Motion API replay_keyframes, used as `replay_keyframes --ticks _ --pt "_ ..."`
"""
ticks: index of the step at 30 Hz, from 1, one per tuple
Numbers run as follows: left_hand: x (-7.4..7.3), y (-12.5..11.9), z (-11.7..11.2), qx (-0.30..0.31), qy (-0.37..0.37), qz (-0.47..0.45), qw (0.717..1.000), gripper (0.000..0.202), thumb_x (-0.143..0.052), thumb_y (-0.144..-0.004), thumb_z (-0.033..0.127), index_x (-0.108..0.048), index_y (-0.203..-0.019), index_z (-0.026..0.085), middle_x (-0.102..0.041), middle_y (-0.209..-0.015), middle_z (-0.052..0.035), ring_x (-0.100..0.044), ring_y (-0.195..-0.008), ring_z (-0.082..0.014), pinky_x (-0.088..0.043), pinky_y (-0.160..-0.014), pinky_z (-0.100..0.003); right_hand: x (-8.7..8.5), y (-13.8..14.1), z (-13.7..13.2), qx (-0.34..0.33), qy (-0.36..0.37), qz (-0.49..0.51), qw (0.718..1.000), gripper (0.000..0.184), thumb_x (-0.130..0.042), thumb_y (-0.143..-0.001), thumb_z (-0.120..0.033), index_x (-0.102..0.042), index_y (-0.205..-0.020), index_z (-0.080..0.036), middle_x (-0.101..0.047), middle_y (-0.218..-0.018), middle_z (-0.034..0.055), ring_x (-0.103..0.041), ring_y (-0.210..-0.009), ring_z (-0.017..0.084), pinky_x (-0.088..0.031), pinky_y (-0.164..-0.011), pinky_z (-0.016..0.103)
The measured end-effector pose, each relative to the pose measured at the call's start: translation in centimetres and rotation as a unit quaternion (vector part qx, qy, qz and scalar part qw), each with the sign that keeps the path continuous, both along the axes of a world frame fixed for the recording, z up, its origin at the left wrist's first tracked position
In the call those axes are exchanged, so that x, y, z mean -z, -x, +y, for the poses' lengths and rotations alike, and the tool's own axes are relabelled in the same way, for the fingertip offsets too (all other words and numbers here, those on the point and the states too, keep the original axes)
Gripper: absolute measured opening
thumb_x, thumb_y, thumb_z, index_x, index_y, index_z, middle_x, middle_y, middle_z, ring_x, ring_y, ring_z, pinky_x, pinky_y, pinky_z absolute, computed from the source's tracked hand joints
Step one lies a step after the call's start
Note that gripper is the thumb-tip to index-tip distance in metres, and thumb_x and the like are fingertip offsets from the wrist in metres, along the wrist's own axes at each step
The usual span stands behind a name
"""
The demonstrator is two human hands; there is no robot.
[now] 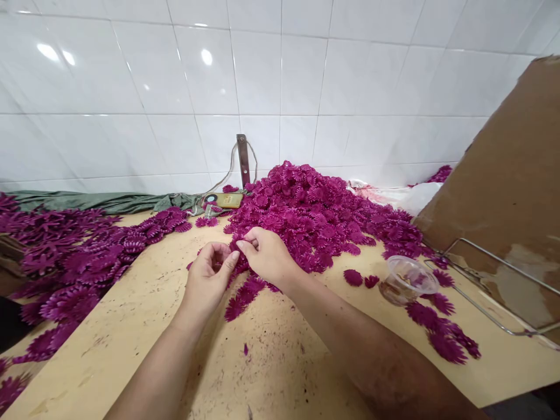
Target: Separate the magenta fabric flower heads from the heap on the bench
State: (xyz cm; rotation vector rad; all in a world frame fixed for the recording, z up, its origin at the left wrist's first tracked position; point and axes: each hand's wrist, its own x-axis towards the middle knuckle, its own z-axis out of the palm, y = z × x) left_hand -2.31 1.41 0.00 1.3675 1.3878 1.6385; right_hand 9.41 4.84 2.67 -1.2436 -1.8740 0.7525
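Purple petal piece (235, 242): centre of frame
Left hand (210, 272): gripping piece
Right hand (266, 255): pinched closed on piece

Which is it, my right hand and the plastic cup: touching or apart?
Apart. The head view shows tabletop and loose purple flowers between the right hand and the plastic cup.

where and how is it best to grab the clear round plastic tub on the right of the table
Probably by the flared rim of the clear round plastic tub, pinched from the near left: the rim juts past its wall, offering an edge. The bent silver wire frame and magenta petalled discs crowd its right side.
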Motion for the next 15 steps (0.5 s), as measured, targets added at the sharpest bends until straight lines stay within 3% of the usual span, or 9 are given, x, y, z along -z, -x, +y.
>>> replay_keyframes --ticks 4,7,12,15 --pt "-0.2 -0.6 -0.1 -0.027 0.015 -0.019 0.999 0.037 -0.071 -0.051 0.037 -0.059 -0.080 0.017 -0.058 -0.071 0.0009 -0.052 -0.063 -0.0121 -0.042 -0.060 -0.025 0.4 0.0 0.4 0.013 0.053 0.034 0.998 0.022 -0.057 -0.073 -0.033 -0.049 -0.061 -0.017 -0.049 -0.058 -0.0033 -0.042 -0.053 0.009 -0.031 -0.053 0.023" --pt "-0.1 -0.7 -0.2 0.003 0.046 -0.038 0.998 0.030 -0.069 -0.053 0.036 -0.063 -0.073 0.015 -0.063 -0.071 -0.0018 -0.055 -0.068 -0.0143 -0.044 -0.067 -0.028 0.6 0.1 0.5 -0.006 0.081 0.078 0.994 0.025 -0.058 -0.072 -0.034 -0.048 -0.058 -0.017 -0.043 -0.052 -0.0054 -0.038 -0.049 0.007 -0.028 -0.049 0.023" --pt "0.3 -0.1 0.0 -0.025 0.046 -0.057 0.997 0.023 -0.067 -0.055 0.036 -0.062 -0.062 0.015 -0.059 -0.058 0.0011 -0.050 -0.056 -0.0112 -0.041 -0.058 -0.024 0.9 0.7 0.1 -0.102 0.136 0.188 0.967 0.017 -0.055 -0.074 -0.022 -0.048 -0.061 -0.016 -0.044 -0.051 -0.0065 -0.038 -0.047 0.006 -0.030 -0.048 0.021" --pt "0.6 0.1 0.4 -0.044 0.048 -0.069 0.995 0.022 -0.065 -0.054 0.036 -0.059 -0.059 0.016 -0.055 -0.054 0.0031 -0.046 -0.053 -0.0096 -0.037 -0.054 -0.023 1.0 1.1 -0.2 -0.095 0.136 0.184 0.969 0.018 -0.059 -0.071 -0.020 -0.045 -0.059 -0.016 -0.043 -0.049 -0.0071 -0.036 -0.046 0.005 -0.028 -0.047 0.020"
